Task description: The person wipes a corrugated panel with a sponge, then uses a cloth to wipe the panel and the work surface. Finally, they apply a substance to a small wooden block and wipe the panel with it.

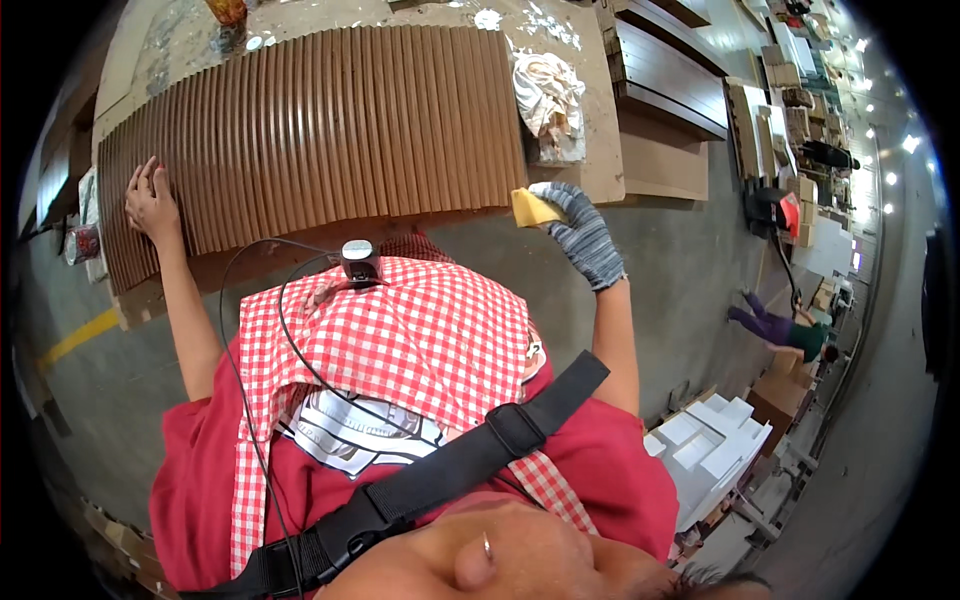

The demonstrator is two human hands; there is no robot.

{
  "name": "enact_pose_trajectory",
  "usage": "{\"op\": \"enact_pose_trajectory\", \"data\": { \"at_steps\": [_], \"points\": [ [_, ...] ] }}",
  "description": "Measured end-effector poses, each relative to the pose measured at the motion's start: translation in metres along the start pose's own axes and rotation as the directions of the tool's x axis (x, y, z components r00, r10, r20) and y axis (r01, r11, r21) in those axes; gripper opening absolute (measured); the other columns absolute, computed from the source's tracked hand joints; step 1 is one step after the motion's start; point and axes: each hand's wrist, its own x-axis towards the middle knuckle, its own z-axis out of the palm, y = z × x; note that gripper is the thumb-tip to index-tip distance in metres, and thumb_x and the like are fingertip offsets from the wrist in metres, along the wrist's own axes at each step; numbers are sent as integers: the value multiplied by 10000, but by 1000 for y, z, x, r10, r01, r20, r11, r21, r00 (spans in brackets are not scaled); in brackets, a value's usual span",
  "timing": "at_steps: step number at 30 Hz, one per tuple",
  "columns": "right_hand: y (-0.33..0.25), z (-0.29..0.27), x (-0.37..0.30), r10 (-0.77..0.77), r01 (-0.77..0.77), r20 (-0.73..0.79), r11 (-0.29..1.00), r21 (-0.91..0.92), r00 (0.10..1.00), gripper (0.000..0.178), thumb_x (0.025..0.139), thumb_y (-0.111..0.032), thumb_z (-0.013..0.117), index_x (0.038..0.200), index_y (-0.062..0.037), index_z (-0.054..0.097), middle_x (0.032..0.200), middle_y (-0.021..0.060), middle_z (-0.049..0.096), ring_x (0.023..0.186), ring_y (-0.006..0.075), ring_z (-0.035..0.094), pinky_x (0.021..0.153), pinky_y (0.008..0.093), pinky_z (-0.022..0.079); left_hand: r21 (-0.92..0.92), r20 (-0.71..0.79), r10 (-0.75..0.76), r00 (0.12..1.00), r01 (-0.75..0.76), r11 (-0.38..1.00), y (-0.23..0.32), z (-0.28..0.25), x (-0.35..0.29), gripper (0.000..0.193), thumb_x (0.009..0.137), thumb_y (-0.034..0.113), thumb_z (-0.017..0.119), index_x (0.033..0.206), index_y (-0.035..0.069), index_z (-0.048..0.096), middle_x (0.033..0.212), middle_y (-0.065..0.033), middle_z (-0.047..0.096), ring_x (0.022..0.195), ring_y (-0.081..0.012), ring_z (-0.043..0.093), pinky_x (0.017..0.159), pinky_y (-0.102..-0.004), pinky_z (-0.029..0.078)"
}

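A wide brown wooden panel with many parallel ridges [330,130] lies on the worktable in front of me. My bare left hand [152,203] rests on the panel's left part, fingers stretched out and apart. At the panel's near right corner, my right hand [582,240], in a grey knitted glove, grips a folded yellow sanding sheet or cloth [537,208]; which of the two I cannot tell. Its edge is close to the panel's right end; whether they touch is unclear. Beyond that end sits a crumpled whitish rag [548,92].
An amber container [228,12] stands at the table's far left. The stained tabletop [590,150] ends to my right, beside dark boards [670,75]. White blocks [710,440] lie on a cart at lower right. Another person [785,328] is at a distance on the right.
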Motion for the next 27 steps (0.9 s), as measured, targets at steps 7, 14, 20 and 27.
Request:
{"op": "enact_pose_trajectory", "data": {
  "at_steps": [7,14,20,27],
  "points": [
    [6,-29,25,33,-7,-117,977,214,993,486,827,1,730,1285,-34,573,1212,61,585,1157,178,543,1018,307,445,-37,3,1,1000,-1,999,8,1,-6,484,975,583,441,1198,244,706,1369,-56,533,1273,-297,459,1087,-512,343],
    [36,-24,150,80,-26,-219,971,237,972,455,871,-82,725,1295,-11,575,1217,74,631,1131,169,580,992,299,465,-67,46,-69,997,72,995,8,-5,-11,472,984,578,423,1252,276,666,1417,-50,487,1315,-317,397,1099,-538,316],
    [59,-41,242,-55,45,-190,997,-58,980,433,871,-108,723,1266,4,586,1188,105,642,1089,185,606,971,299,472,-31,20,-78,997,79,996,15,-10,-16,480,986,583,419,1247,267,668,1423,-47,481,1312,-332,385,1105,-543,304],
    [49,-44,236,-136,109,-74,949,-294,988,395,837,-143,754,1201,-41,639,1114,129,654,1019,253,628,944,349,502,-54,19,-67,998,68,996,20,-12,-15,493,987,591,417,1237,251,674,1410,-47,493,1309,-336,384,1090,-544,330]
  ]
}}
